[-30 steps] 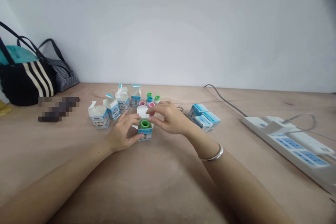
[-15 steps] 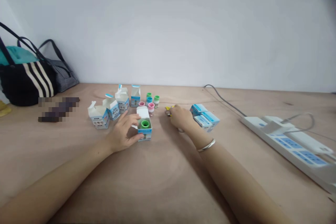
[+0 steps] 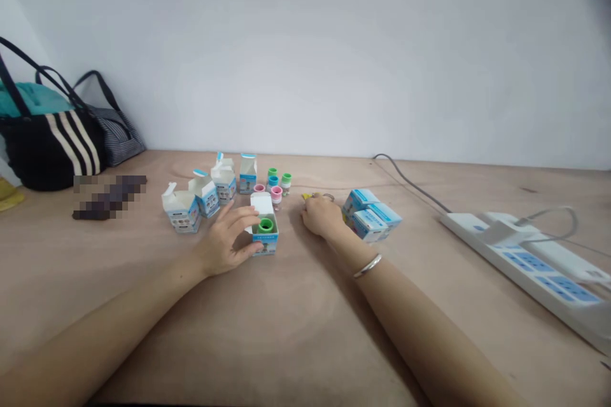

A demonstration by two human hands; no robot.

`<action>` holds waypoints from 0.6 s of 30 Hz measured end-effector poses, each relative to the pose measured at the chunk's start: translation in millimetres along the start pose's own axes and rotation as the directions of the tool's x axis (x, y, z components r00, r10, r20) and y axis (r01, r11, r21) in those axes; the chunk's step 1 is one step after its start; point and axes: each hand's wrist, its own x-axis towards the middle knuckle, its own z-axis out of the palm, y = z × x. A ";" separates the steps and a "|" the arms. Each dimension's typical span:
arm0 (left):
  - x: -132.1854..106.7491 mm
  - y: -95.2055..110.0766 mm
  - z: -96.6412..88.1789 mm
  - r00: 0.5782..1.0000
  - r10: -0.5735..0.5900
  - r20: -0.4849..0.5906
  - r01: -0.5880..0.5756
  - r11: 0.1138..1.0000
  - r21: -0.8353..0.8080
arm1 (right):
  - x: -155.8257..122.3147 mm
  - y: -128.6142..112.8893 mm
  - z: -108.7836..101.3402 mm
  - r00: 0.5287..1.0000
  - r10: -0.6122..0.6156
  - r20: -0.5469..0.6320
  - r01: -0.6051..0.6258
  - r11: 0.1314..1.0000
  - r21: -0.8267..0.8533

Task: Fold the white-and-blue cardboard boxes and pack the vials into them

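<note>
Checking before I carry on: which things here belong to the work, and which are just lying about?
Work: left hand, open carton, green-capped bottle, right hand, yellow piece, other cartons, capped bottles.
Lying about: striped bag, power strip.

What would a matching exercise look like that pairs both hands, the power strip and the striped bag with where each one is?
Things:
1. Left hand
2. Right hand
3. Power strip
4. Striped bag

Places:
A. Far left, by the wall
B. Against the open carton
C. Right side of the table
D. Beside the blue boxes

Pairs: 1-B, 2-D, 3-C, 4-A.
</note>
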 end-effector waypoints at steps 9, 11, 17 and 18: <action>0.2 0.0 -0.9 1.000 -0.010 0.013 0.010 1.000 -0.001 | -7.7 -17.9 -36.0 0.914 -0.230 -0.334 0.384 0.754 0.533; 0.3 0.0 -0.8 1.000 -0.012 0.017 0.012 1.000 -0.005 | -15.7 -28.0 -42.2 0.833 -0.295 -0.468 0.552 0.485 0.678; 0.0 -0.2 -1.9 0.998 -0.034 0.044 0.034 0.999 -0.003 | -30.4 -39.6 -44.6 0.695 -0.491 -0.526 0.715 0.388 0.582; -0.2 -0.3 -2.0 0.998 -0.035 0.043 0.036 0.999 -0.004 | -29.7 -37.8 -44.3 0.687 -0.521 -0.506 0.721 0.404 0.562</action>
